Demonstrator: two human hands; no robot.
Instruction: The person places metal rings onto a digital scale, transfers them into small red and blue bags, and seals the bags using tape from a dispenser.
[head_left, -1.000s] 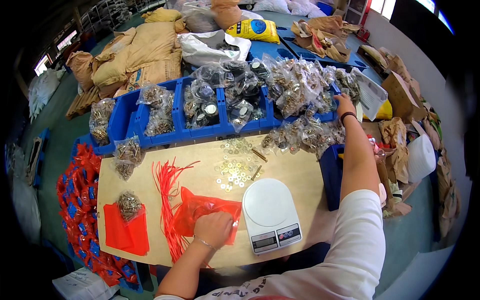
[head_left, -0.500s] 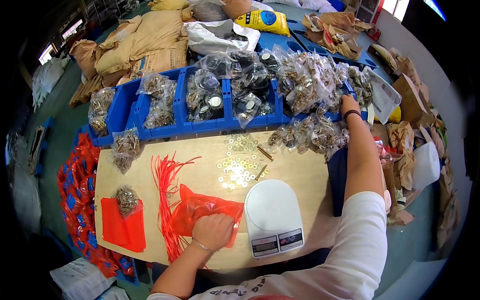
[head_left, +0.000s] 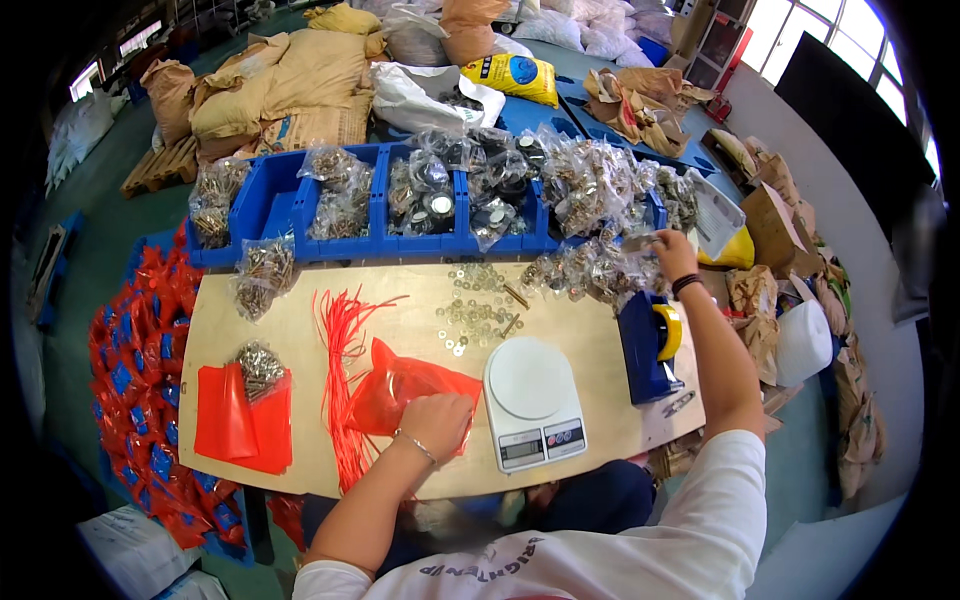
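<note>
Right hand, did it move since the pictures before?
Yes. Judged against the blue bins, the right hand has come back toward the person, from the bins' right end to just in front of it.

Dark lettering curves across your white shirt (head_left: pixel 620 560), black print stands beside a round blue picture on the yellow sack (head_left: pixel 540 85), and the markings on your scale (head_left: pixel 533 385) are too small to read.

Red bag (head_left: pixel 400 384), scale (head_left: pixel 536 405), washers (head_left: pixel 473 313) on tabletop (head_left: pixel 627 436)
</note>
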